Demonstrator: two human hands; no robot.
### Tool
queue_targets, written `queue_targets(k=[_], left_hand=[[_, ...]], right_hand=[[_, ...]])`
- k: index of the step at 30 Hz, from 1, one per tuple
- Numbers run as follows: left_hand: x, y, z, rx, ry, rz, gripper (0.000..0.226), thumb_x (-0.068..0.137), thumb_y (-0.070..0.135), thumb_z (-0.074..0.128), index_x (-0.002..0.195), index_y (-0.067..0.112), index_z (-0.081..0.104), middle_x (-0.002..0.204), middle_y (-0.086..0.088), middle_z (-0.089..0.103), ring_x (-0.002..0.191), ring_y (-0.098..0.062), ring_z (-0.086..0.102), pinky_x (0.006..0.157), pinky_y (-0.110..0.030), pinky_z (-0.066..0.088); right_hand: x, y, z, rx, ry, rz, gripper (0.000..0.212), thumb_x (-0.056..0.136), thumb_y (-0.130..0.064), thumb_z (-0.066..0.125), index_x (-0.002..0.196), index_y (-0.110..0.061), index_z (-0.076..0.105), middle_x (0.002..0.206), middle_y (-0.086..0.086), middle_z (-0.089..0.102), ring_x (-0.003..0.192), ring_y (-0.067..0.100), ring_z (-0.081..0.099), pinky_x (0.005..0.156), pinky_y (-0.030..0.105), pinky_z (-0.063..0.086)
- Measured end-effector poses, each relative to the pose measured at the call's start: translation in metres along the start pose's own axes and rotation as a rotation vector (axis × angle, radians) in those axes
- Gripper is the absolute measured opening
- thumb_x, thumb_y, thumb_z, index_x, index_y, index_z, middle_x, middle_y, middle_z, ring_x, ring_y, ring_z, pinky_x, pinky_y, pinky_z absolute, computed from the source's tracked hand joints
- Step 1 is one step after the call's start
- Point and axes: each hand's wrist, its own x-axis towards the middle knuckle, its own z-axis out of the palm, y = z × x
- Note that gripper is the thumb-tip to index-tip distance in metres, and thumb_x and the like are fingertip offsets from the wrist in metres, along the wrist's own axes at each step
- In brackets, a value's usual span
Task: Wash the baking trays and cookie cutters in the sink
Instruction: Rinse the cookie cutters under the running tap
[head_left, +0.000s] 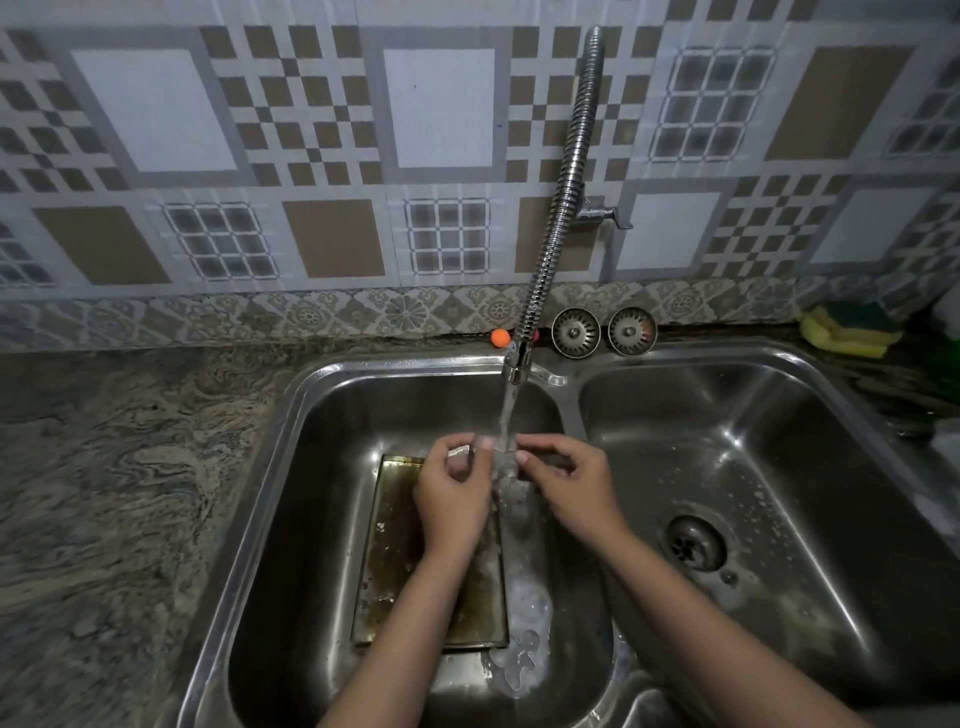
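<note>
Your table (104, 493) of veined stone runs left of the sink (561, 374), a steel double basin. In the sink's left basin a stained tray (389, 545) lies flat on the bottom, under your forearms. The tap (556, 208) arches down over the sink and pours a stream between your hands. Your left hand (454, 493) pinches a small metal cutter (460, 453) with curled fingers, above the tray. Your right hand (566, 488) curls its fingers at the stream; whether it grips the cutter too, you cannot tell. Behind the sink stand two strainers (602, 332); a sponge (849, 332) lies at the sink's far right corner.
</note>
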Motion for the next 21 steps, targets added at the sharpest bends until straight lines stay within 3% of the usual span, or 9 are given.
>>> queue_targets(k=[4,12,16,21], left_hand=[[0.001,0.004,-0.013,0.006,0.034,0.05,0.008,0.085,0.02,0.068,0.089,0.025,0.063,0.075,0.004,0.069,0.066,-0.002,0.065,0.061,-0.018,0.051],[0.005,0.006,-0.021,0.019,0.062,0.086,0.01,0.085,0.017,0.068,0.095,0.019,0.065,0.085,0.009,0.068,0.076,0.006,0.064,0.067,-0.007,0.047],[0.004,0.01,-0.008,0.009,0.029,0.106,0.01,0.084,0.015,0.07,0.092,0.019,0.066,0.084,0.008,0.07,0.076,0.001,0.066,0.069,-0.011,0.05],[0.005,0.014,0.005,-0.01,-0.041,0.08,0.008,0.083,0.019,0.071,0.09,0.02,0.069,0.082,-0.001,0.072,0.074,-0.011,0.068,0.066,-0.022,0.053]], right_hand=[[0.003,0.0,0.014,-0.012,-0.025,0.015,0.02,0.08,-0.006,0.074,0.085,-0.025,0.072,0.086,0.004,0.074,0.075,0.016,0.07,0.075,0.034,0.058],[0.004,-0.007,0.023,0.007,-0.063,0.025,0.02,0.08,-0.005,0.073,0.086,-0.024,0.073,0.089,-0.002,0.074,0.08,0.012,0.07,0.078,0.029,0.058],[0.006,-0.007,0.007,-0.003,-0.028,0.023,0.017,0.078,-0.006,0.076,0.092,-0.016,0.074,0.089,0.006,0.075,0.081,0.022,0.072,0.078,0.033,0.058],[0.008,-0.013,-0.011,0.05,-0.013,0.032,0.024,0.075,0.002,0.075,0.086,-0.019,0.072,0.079,0.001,0.073,0.067,0.014,0.069,0.073,0.029,0.059]])
